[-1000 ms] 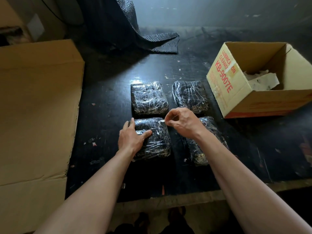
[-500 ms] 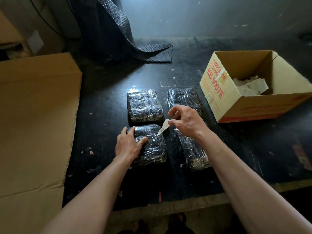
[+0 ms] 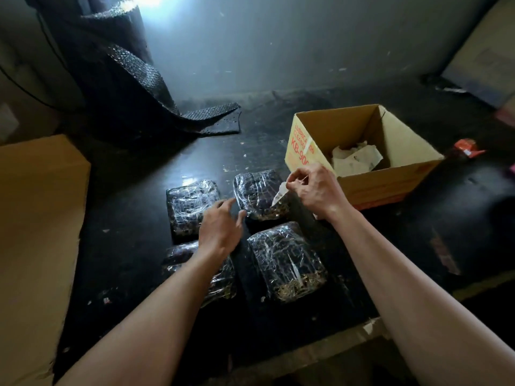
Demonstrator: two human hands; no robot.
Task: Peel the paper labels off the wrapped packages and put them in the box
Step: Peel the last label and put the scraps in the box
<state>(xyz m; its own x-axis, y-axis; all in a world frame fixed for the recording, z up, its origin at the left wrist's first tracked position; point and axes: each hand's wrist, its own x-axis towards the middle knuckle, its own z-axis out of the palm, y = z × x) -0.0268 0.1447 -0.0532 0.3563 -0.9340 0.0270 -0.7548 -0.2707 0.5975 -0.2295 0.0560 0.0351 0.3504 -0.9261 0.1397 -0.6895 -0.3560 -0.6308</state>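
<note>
Several dark packages wrapped in clear film lie on the black table: far left, far right, near right, and near left, partly under my left forearm. My right hand pinches a small white paper label in the air beside the far right package, close to the open cardboard box. Crumpled white labels lie inside the box. My left hand hovers between the packages with fingers spread, holding nothing.
A large flat cardboard sheet covers the table's left side. A roll of black bubble wrap stands at the back left. A small red wrapper lies right of the box. The table's front edge is near me.
My right hand pulled the label off the near left package and carried it up and right toward the box. My left hand lifted off that package and opened.
</note>
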